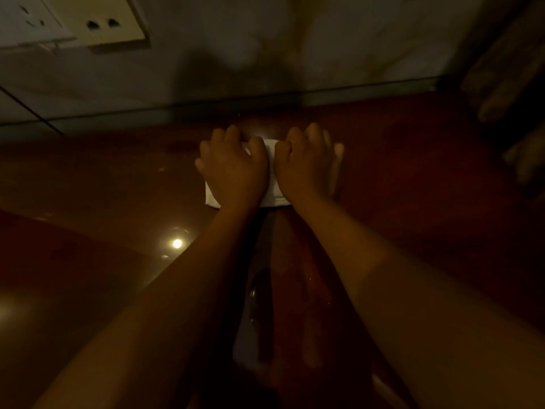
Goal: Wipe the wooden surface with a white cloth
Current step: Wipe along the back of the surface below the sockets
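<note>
Lying folded into a thick pad, the white cloth (270,169) sits flat on the wooden surface (413,202) near its far edge, just short of the pale wall (206,78) behind. Most of it is covered; a strip shows between the two hands, and its near corners show below the wrists.

The left hand (234,169) presses down on the left half, fingers curled over the far edge, so its grip is closed on the cloth. The right hand (306,165) does the same on the right half, knuckles raised and fingertips tucked over the far side. Both forearms reach straight out from the person, side by side.

As I judge it, the cloth is light, soft and limp, so it would bunch or unfold if pushed from one corner only. Flat palms spread over the pad, with fingers hooking the leading edge, seem the safest hold, keeping the folds together during a stroke. The counter is dark, polished and glossy, with a lamp reflection (177,243) shining on its left part, so the cloth should slide easily and needs steady downward pressure.

Wall sockets (103,24) sit up on the wall to the left, well apart from the hands.
</note>
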